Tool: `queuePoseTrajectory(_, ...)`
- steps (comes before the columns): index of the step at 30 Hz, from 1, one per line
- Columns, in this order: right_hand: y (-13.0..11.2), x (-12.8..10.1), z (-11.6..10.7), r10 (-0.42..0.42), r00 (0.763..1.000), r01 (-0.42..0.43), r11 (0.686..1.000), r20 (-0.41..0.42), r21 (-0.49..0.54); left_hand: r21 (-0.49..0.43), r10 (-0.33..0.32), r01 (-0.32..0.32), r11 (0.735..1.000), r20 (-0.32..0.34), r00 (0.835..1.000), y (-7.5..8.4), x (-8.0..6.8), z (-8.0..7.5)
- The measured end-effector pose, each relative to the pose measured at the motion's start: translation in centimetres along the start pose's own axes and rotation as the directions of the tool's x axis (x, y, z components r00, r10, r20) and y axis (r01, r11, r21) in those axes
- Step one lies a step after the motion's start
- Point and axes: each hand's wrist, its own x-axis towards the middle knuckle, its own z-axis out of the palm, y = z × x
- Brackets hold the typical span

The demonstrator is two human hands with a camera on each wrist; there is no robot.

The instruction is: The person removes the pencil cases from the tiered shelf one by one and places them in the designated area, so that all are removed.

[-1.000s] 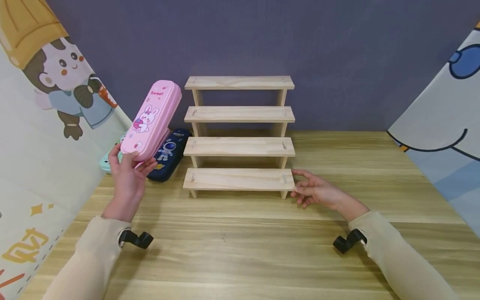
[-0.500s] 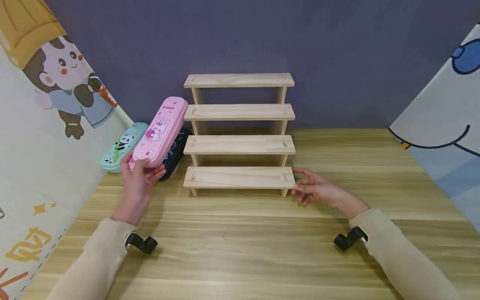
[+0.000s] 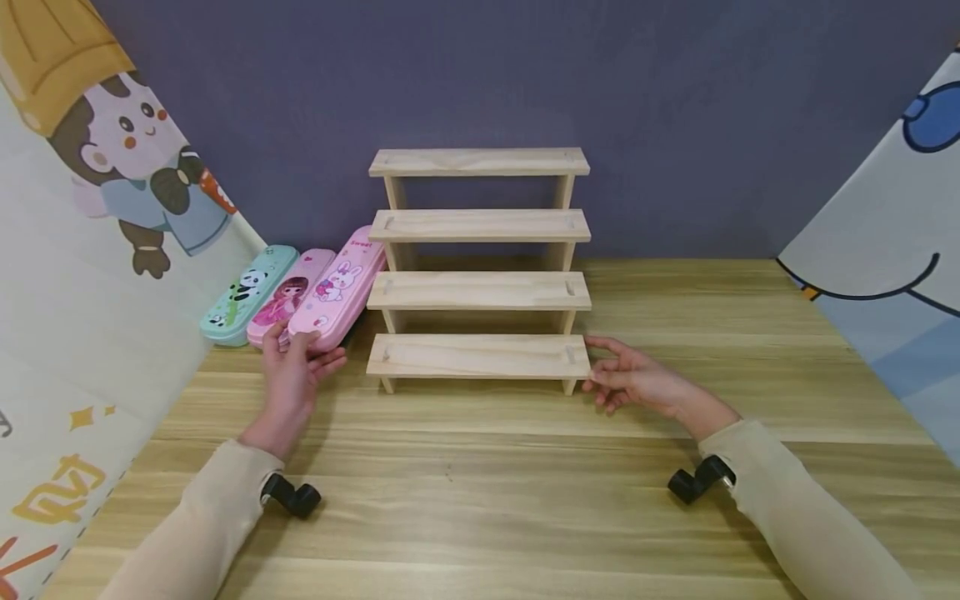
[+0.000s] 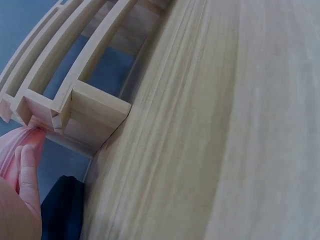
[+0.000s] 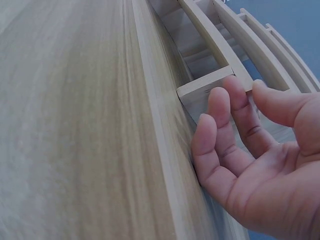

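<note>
Bunny case (image 3: 339,292), the pink one, lies flat on the table (image 3: 525,483) just left of the rack (image 3: 478,354), with its near end in the left hand (image 3: 294,377).

Largest first: the table, pale wood, bears everything. The rack stands at its middle, four wooden steps rising toward the purple wall (image 3: 480,75). Left of the rack three cases lie side by side, angled toward the wall: a teal panda case (image 3: 246,293) farthest out, a pink girl case (image 3: 287,297) in the middle, then the bunny case, whose far end lies against or just beside the rack's second step. In the left wrist view something dark (image 4: 62,207) shows under the bunny case (image 4: 17,150); I cannot tell what it is.

The left hand's fingers curl round the case's near end, thumb on the right edge, a light grip. The right hand (image 3: 637,382) rests loosely spread at the rack's lowest step; in the right wrist view its fingertips (image 5: 235,95) touch the end of that step (image 5: 210,85), holding nothing.

Risks, as I judge them: if the bunny case sits on the dark thing, it could rock or slide off once released. A sideways nudge could knock the girl case, or bump the rack, which the right hand steadies only lightly.
</note>
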Motion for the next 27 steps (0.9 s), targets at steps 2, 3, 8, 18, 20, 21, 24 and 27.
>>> queuePoseTrajectory(2, 0.02, 0.02, 0.01, -0.001, 1.0, 0.001, 1.0, 0.001, 0.002, 0.005, -0.013, 0.013, 1.0, -0.003, 1.0, -0.08, -0.02, -0.01)
queuePoseTrajectory(3, 0.03, 0.03, 0.02, -0.001, 1.0, 0.001, 1.0, 0.0, 0.003, 0.006, -0.019, 0.019, 1.0, -0.003, 1.0, -0.09, -0.04, -0.03)
queuePoseTrajectory(8, 0.07, 0.0, 0.02, 0.001, 1.0, -0.001, 1.0, -0.008, 0.001, 0.019, -0.048, 0.048, 0.999, -0.003, 0.999, -0.18, -0.05, -0.08)
queuePoseTrajectory(18, -0.13, -0.04, 0.09, 0.002, 1.0, -0.003, 1.0, -0.023, -0.029, 0.015, -0.066, 0.066, 0.998, -0.018, 0.998, -0.56, 0.09, 0.03)
queuePoseTrajectory(20, -0.18, -0.08, 0.09, 0.001, 1.0, -0.002, 0.999, -0.022, -0.032, 0.016, -0.071, 0.071, 0.997, -0.01, 0.997, -0.61, 0.1, 0.06)
queuePoseTrajectory(21, -0.21, -0.09, 0.09, 0.0, 1.0, 0.0, 0.999, -0.02, -0.035, 0.017, -0.075, 0.076, 0.997, -0.007, 0.997, -0.6, 0.04, 0.05)
queuePoseTrajectory(24, -0.24, -0.1, 0.1, -0.008, 1.0, 0.007, 0.999, -0.01, -0.038, 0.04, -0.082, 0.082, 0.996, -0.01, 0.997, -0.56, -0.12, -0.11)
queuePoseTrajectory(27, -0.16, -0.06, 0.09, -0.016, 1.0, 0.016, 0.999, 0.0, -0.044, 0.052, -0.103, 0.104, 0.993, -0.022, 0.994, -0.39, -0.48, -0.58)
